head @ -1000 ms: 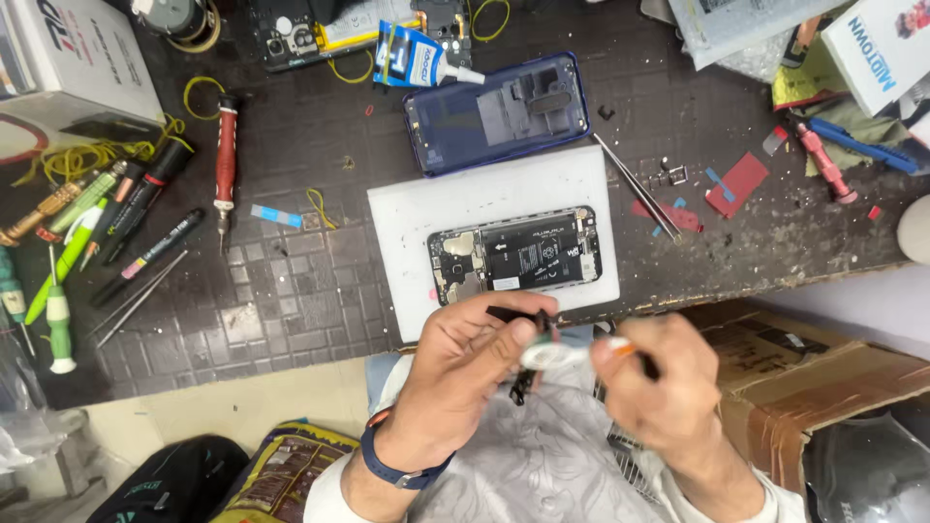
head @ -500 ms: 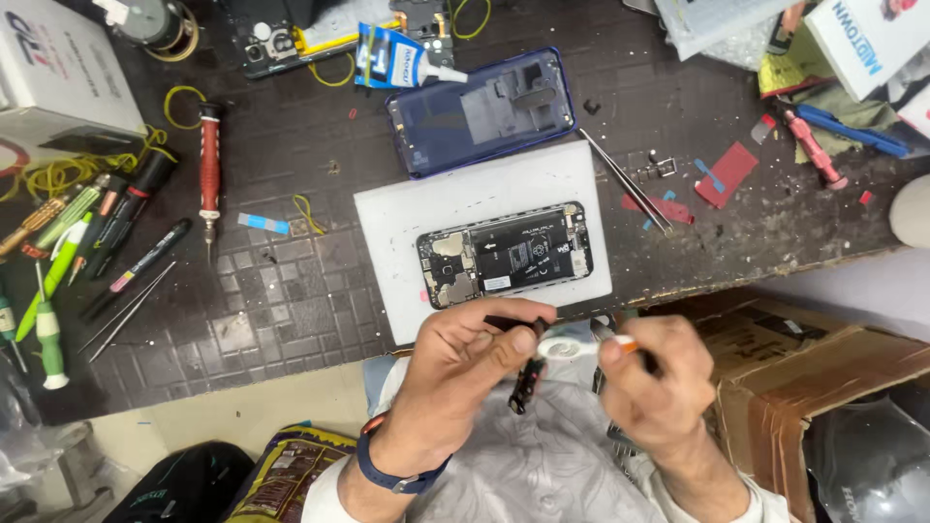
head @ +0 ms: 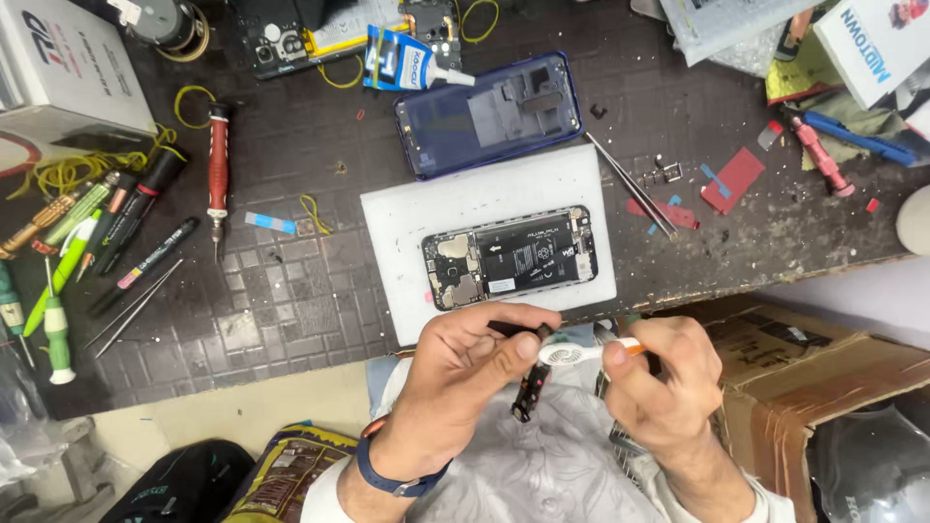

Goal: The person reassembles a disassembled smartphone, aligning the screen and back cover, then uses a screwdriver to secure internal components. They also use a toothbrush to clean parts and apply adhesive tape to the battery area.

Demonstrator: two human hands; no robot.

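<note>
My left hand (head: pixel 465 363) pinches a small black circuit part (head: pixel 528 387) that hangs down below the table's near edge. My right hand (head: pixel 664 387) holds a white brush with an orange handle (head: pixel 586 353), its head touching the top of that part. Just beyond my hands, an opened phone (head: pixel 511 257) with its battery and boards exposed lies on a white mat (head: pixel 407 242). A blue phone back cover (head: pixel 489 116) rests behind the mat.
Metal tweezers (head: pixel 635 189) lie right of the mat. A red screwdriver (head: pixel 218 174), several pens and tools (head: pixel 97 232) and a glue tube (head: pixel 412 66) sit left and behind. A cardboard box (head: pixel 823 378) stands at the lower right, with red tools (head: pixel 823 155) at the far right.
The view has shifted slightly, so the table sits a little lower in frame. Both hands stay together at the table edge, with the brush still at the small black part.
</note>
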